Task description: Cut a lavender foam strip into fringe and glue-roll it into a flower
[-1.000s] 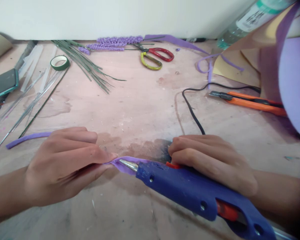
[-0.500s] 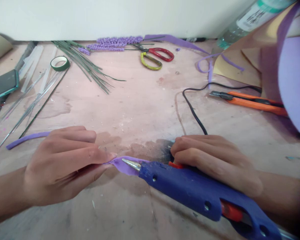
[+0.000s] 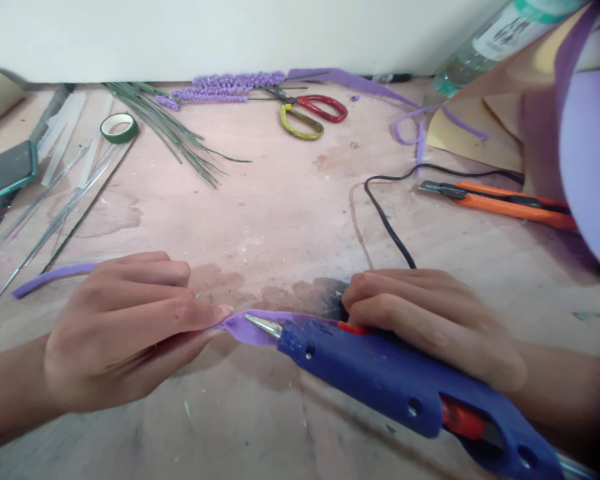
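My left hand (image 3: 130, 327) is closed, thumb and forefinger pinching a purple strip (image 3: 245, 332) that looks like felt. The strip runs on to the right, behind the glue gun; another purple end sticks out left of the hand. My right hand (image 3: 430, 327) is wrapped round the handle of a blue hot glue gun (image 3: 365, 373) with a red trigger, and its fingertips are hidden. The gun's metal nozzle (image 3: 263, 325) points left and lies at the strip, a little right of my left fingertips. Whether glue is coming out, I cannot tell.
Red-and-yellow scissors (image 3: 313, 115), purple fuzzy stems (image 3: 230, 85), green wires (image 3: 175, 133) and green tape (image 3: 119, 128) lie toward the back. An orange box cutter (image 3: 510, 201), a bottle (image 3: 495, 47) and purple sheets (image 3: 590, 147) are at right. A black cord (image 3: 387, 223) leads to the gun.
Both hands stay almost in place. The purple strip at the nozzle has tilted slightly, and more of it shows above the gun.
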`<state>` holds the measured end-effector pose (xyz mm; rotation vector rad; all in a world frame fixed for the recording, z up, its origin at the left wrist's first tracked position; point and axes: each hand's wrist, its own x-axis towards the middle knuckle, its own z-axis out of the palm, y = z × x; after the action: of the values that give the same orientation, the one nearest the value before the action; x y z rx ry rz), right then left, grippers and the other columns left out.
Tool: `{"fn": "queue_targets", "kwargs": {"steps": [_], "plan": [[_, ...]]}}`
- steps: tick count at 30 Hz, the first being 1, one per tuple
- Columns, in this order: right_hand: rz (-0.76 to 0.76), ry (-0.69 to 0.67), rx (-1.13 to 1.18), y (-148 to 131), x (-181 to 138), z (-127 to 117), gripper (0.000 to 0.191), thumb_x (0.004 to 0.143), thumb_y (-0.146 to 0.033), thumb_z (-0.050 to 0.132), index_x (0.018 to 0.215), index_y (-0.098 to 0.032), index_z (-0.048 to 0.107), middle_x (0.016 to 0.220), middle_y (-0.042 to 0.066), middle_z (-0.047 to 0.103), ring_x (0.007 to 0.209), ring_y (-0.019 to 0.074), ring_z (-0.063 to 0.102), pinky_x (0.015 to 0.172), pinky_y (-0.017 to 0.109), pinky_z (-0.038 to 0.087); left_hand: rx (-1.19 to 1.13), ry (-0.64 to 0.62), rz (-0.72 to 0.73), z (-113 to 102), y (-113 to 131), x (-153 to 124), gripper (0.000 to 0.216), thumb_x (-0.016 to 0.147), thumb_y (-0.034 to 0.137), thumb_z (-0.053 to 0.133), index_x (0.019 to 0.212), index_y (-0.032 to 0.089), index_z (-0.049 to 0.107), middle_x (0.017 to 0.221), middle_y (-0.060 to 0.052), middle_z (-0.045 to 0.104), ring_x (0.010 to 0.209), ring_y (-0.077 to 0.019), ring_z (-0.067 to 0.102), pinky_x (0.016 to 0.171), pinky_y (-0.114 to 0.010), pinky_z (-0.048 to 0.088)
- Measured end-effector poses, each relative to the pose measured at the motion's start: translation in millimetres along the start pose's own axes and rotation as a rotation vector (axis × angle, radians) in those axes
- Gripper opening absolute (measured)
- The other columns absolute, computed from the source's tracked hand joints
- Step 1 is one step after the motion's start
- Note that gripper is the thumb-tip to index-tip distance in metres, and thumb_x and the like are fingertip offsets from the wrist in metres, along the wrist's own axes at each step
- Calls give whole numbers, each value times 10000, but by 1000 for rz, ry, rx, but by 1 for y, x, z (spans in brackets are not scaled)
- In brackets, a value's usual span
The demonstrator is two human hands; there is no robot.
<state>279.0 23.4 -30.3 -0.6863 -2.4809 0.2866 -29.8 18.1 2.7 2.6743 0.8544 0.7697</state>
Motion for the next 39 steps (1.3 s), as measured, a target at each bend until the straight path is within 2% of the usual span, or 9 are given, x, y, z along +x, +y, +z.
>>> {"fn": "queue_targets", "kwargs": {"steps": [11, 16, 18, 22, 25, 27, 30, 32, 39], "plan": [[118, -68, 44, 9, 7, -20, 174, 1070, -338, 452, 971, -219, 531, 800, 24, 615, 633, 135, 573, 554, 271, 434, -15, 22, 28, -7, -1, -4, 46, 977, 145, 610, 985, 188, 623, 596, 14, 637, 554, -166, 626, 526, -314, 501], [130, 24, -339, 65, 24, -46, 192, 1003, -367, 520, 1063, -197, 584, 1117, 155, 633, 939, 259, 622, 730, 371, 467, -15, -18, 7, -7, 0, 0, 88, 988, 130, 577, 934, 177, 628, 587, 18, 645, 497, -141, 567, 485, -281, 452], [175, -68, -576, 97, 31, -56, 363, 1020, -431, 403, 1180, -160, 585, 1239, 218, 562, 961, 298, 621, 633, 361, 441, -47, -33, 12, -6, 1, 1, 86, 976, 110, 578, 944, 170, 632, 584, 22, 644, 487, -130, 543, 467, -261, 429], [93, -223, -600, 131, 44, -66, 370, 993, -361, 405, 1165, -116, 622, 1114, 194, 624, 949, 311, 649, 782, 433, 497, -104, 0, 3, 2, 1, 1, 111, 974, 106, 544, 969, 184, 624, 583, 27, 639, 493, -130, 532, 484, -256, 427], [118, -167, -510, 100, 53, -55, 442, 1020, -364, 344, 1248, -80, 596, 1249, 248, 598, 1199, 417, 567, 969, 568, 431, -156, 31, -21, 8, 2, -2, 108, 978, 113, 550, 978, 197, 618, 698, 2, 707, 553, -138, 586, 536, -279, 443], [119, -132, -393, 57, 58, -38, 377, 1025, -315, 347, 1244, -96, 562, 1187, 195, 614, 1133, 311, 604, 958, 466, 494, -165, 41, -40, 11, 3, -5, 113, 980, 109, 548, 977, 197, 619, 738, -1, 715, 581, -139, 598, 548, -287, 425], [196, -125, 338, -4, 63, -10, 376, 973, -324, 562, 1290, -126, 515, 1169, 124, 606, 1065, 219, 614, 913, 386, 551, -128, 7, -35, 10, 4, -6, 96, 980, 124, 565, 946, 197, 617, 682, 23, 668, 562, -136, 564, 536, -281, 396], [173, -135, 580, -28, 66, 6, 448, 914, -336, 662, 1277, -123, 507, 1143, 105, 594, 987, 192, 609, 849, 351, 555, -120, -28, -12, 8, 3, -7, 74, 991, 145, 570, 967, 194, 622, 705, 23, 683, 566, -131, 566, 546, -270, 414], [223, -27, 658, -35, 59, 30, 227, 838, -241, 710, 988, -171, 555, 759, -44, 555, 601, 78, 493, 569, 212, 428, -87, 44, 58, 10, 7, -9, 113, 1008, 132, 557, 910, 167, 601, 699, 7, 697, 522, -126, 539, 498, -286, 373]]}}
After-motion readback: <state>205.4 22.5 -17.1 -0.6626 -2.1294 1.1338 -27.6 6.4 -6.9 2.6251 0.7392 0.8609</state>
